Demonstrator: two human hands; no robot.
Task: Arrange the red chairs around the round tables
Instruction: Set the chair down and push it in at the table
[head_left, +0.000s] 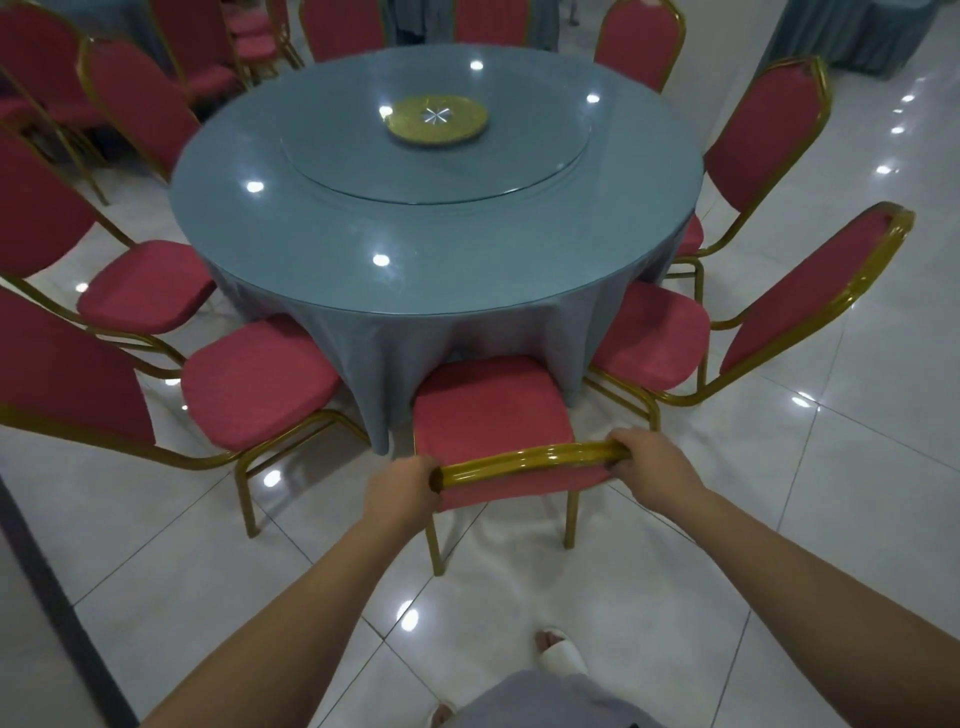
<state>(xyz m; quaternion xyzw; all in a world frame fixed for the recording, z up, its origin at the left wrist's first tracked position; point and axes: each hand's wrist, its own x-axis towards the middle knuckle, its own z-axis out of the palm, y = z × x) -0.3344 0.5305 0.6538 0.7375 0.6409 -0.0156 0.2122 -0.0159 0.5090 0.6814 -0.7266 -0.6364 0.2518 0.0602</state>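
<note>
A red chair (493, 410) with a gold frame stands in front of me, its seat facing the round table (363, 249), which wears a blue-grey cloth. My left hand (402, 488) grips the left end of the chair's gold top rail. My right hand (652, 462) grips the rail's right end. The front of the seat sits at the hanging cloth. Several more red chairs ring the table, among them one at the near left (260, 384) and one at the near right (654, 338).
A glass turntable with a gold disc (436, 120) sits mid-table. More red chairs (208, 52) crowd the far left. Another cloth-covered table (857, 36) stands at the far right. Glossy white floor tiles (779, 493) spread right and behind. My slippered feet (561, 654) are below.
</note>
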